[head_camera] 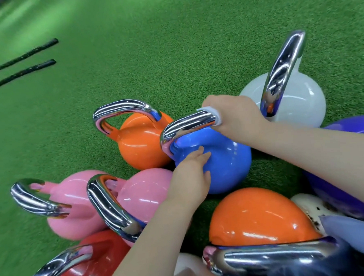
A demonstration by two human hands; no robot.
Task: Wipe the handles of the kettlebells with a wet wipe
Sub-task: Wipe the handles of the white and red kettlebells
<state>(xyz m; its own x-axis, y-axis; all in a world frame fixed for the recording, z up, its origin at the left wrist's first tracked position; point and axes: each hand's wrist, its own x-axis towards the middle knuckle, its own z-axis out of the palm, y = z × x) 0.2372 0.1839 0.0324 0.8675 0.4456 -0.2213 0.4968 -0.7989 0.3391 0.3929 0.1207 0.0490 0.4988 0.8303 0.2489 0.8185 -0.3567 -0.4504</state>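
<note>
A blue kettlebell with a chrome handle stands on the turf in the middle of a cluster. My right hand grips the right end of that handle with a white wet wipe wrapped under the fingers. My left hand rests flat against the blue ball's left side, fingers straight. Around it stand an orange kettlebell, two pink kettlebells, a white kettlebell, a red kettlebell and a nearer orange one, all with chrome handles.
A purple kettlebell sits at the right edge behind my forearm. Two black rope ends lie on the green turf at the far left. Open turf stretches beyond the cluster.
</note>
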